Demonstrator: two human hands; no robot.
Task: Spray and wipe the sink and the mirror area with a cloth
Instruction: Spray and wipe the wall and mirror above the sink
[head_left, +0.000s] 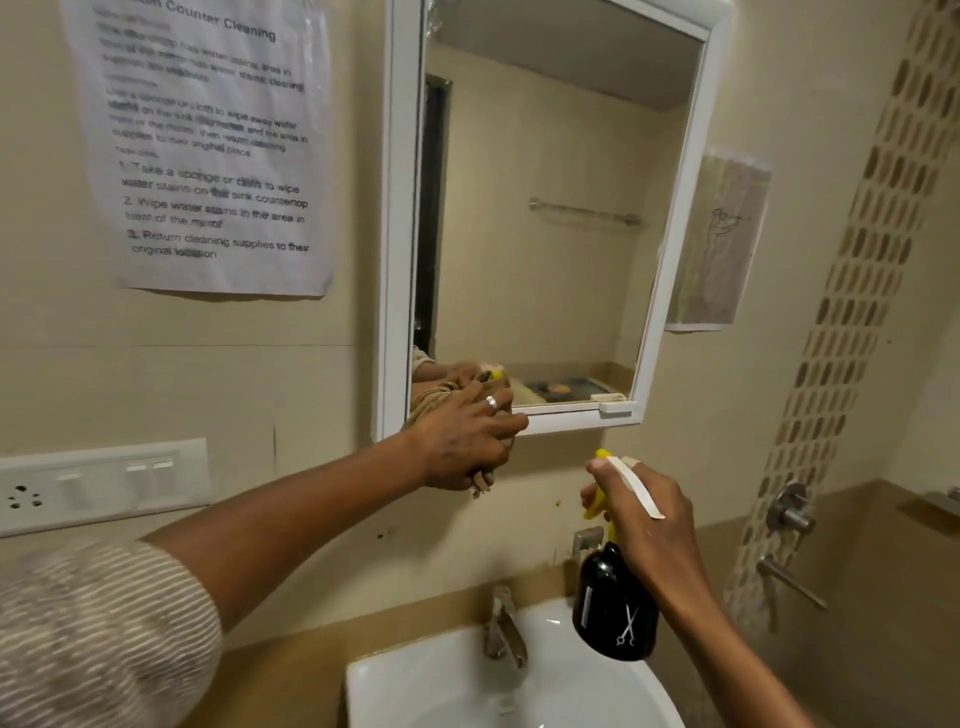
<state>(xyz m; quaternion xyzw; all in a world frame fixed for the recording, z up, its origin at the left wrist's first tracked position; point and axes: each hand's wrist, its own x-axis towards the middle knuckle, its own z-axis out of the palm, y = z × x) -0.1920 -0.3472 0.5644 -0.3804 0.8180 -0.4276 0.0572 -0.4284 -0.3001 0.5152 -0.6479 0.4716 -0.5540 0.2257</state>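
Observation:
My left hand (465, 441) grips a bunched beige cloth (439, 400) and presses it against the lower left corner of the white-framed mirror (545, 208). My right hand (644, 514) holds a black spray bottle (613, 603) with a yellow trigger head, upright, below the mirror and above the white sink (467, 691). The bottle's nozzle points toward the wall on the left. A chrome tap (504, 629) stands at the back of the sink, just left of the bottle.
A printed instruction sheet (208, 145) hangs on the wall left of the mirror. A white switch panel (98, 483) sits below it. Shower valves (789, 514) and a mosaic tile strip (852, 291) are on the right wall. A small taped paper (722, 244) hangs right of the mirror.

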